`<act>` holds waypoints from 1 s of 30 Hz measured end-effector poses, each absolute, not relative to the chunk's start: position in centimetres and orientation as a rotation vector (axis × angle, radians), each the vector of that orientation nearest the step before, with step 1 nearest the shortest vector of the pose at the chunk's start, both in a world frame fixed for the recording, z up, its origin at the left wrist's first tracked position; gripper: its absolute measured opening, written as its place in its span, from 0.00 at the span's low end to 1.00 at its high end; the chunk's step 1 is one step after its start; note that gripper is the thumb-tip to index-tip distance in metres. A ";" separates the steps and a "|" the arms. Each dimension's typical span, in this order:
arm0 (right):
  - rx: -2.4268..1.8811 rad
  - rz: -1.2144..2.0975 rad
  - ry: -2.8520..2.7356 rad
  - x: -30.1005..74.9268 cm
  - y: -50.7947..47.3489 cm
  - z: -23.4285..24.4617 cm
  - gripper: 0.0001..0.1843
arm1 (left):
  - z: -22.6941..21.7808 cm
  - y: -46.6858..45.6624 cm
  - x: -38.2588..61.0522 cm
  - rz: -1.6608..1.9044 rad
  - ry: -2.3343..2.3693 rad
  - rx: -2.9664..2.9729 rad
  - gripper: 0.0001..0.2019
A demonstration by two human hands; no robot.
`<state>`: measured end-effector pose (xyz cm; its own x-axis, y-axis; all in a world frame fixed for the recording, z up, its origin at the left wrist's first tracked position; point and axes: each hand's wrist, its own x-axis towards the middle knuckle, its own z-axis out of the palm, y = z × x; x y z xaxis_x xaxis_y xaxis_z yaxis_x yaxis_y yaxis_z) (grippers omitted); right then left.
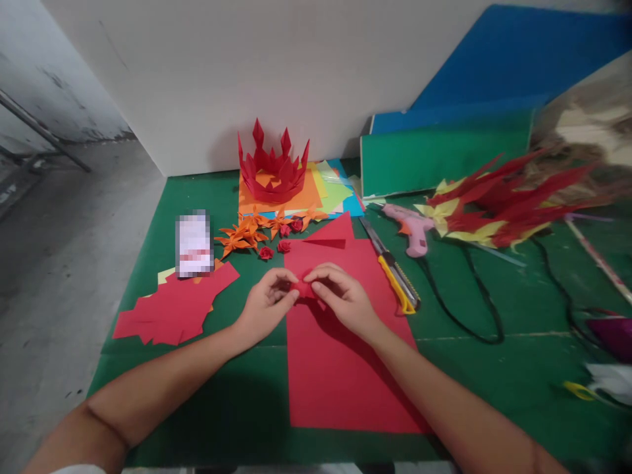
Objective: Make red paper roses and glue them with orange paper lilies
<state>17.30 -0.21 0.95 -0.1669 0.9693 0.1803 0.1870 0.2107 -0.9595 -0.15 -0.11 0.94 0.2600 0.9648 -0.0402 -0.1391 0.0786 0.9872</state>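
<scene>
Between the fingertips of both hands is a small folded piece of red paper. My left hand pinches its left side, and my right hand pinches the right side; its exact shape is partly covered by the fingers. Below them lies a large red paper sheet. Just beyond the hands are small red paper roses and several orange paper flowers. A yellow utility knife rests on the sheet's right edge.
A red paper crown stands on coloured sheets at the back. Red paper strips and a blurred-out phone-like object lie left. On the right are a pink glue gun with a black cord and red-yellow paper foliage.
</scene>
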 end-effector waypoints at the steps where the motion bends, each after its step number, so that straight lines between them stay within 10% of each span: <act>1: -1.127 1.065 -1.543 17.3 -0.2 0.9 0.06 | 1.0 -0.2 -0.1 1.033 0.944 1.192 0.10; 30: -1.121 0.987 -1.573 17.2 -0.3 0.8 0.04 | 1.1 -0.3 -0.6 0.977 1.048 1.497 0.07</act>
